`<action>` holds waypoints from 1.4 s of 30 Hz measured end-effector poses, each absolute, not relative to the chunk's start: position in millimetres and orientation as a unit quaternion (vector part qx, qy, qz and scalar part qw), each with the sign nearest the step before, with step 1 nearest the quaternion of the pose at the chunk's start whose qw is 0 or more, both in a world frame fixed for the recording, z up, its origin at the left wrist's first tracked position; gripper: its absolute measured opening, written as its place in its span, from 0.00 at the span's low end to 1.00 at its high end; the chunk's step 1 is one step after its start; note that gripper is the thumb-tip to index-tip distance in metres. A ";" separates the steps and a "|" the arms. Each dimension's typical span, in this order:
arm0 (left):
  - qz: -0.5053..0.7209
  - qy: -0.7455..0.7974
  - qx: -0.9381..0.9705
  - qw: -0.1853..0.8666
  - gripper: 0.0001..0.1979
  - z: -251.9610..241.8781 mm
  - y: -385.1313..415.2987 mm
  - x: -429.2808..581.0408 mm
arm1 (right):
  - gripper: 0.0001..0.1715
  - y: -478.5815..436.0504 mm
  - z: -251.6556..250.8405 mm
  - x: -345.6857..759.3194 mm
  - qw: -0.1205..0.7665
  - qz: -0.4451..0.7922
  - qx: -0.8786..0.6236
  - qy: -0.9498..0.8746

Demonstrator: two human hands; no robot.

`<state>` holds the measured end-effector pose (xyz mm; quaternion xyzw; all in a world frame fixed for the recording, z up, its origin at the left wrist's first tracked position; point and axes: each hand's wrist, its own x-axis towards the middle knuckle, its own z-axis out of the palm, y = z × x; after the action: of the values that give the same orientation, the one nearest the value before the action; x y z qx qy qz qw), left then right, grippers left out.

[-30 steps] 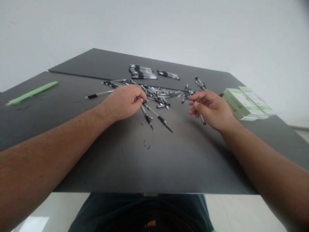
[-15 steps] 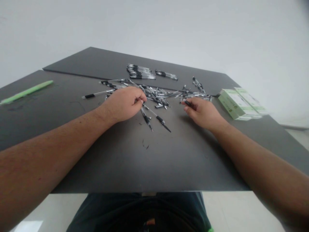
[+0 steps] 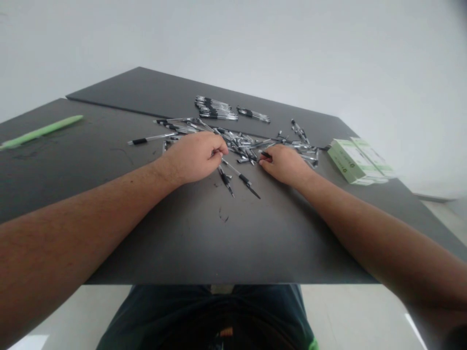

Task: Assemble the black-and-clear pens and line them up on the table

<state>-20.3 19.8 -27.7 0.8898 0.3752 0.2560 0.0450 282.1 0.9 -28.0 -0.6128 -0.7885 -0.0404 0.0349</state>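
Note:
A loose heap of black-and-clear pens (image 3: 248, 143) lies in the middle of the dark table (image 3: 182, 233). My left hand (image 3: 195, 155) rests at the heap's left edge, fingers curled shut on pens whose black tips (image 3: 228, 182) stick out toward me. My right hand (image 3: 286, 163) lies on the table at the heap's right side, fingers pinched on a pen with a black grip (image 3: 265, 154). The two hands are close together, a few pens between them.
Tidy rows of pens (image 3: 215, 108) lie at the back, with a smaller group (image 3: 253, 114) beside them. Green-and-white boxes (image 3: 359, 160) sit at the right edge. A green pen (image 3: 42, 130) lies far left. One single pen (image 3: 151, 139) lies left of the heap.
My right hand has come down from above the table and moved left into the heap, closing on a pen. My left hand has stayed in place.

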 end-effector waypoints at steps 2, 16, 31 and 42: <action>0.253 0.374 0.891 0.042 0.17 -28.9 20.6 -20.3 | 0.15 3.1 -27.5 278.1 0.015 -0.047 -0.616 -0.786; 0.250 0.373 0.893 0.038 0.17 -30.9 19.4 -19.0 | 0.18 -11.4 -29.9 292.3 -0.002 -0.046 -0.631 -0.774; 0.346 0.388 0.809 0.276 0.16 -25.6 -11.0 2.1 | 0.11 -57.2 9.9 260.8 0.174 0.122 -0.562 -0.799; 0.391 0.330 0.788 0.343 0.09 -22.8 -32.1 13.4 | 0.15 -67.8 2.0 240.5 0.213 0.191 -0.538 -0.793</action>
<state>13.4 -32.1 -22.8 0.7878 0.3295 0.3910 0.3434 240.5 -67.8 2.0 -0.5377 -0.7931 0.1912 0.2128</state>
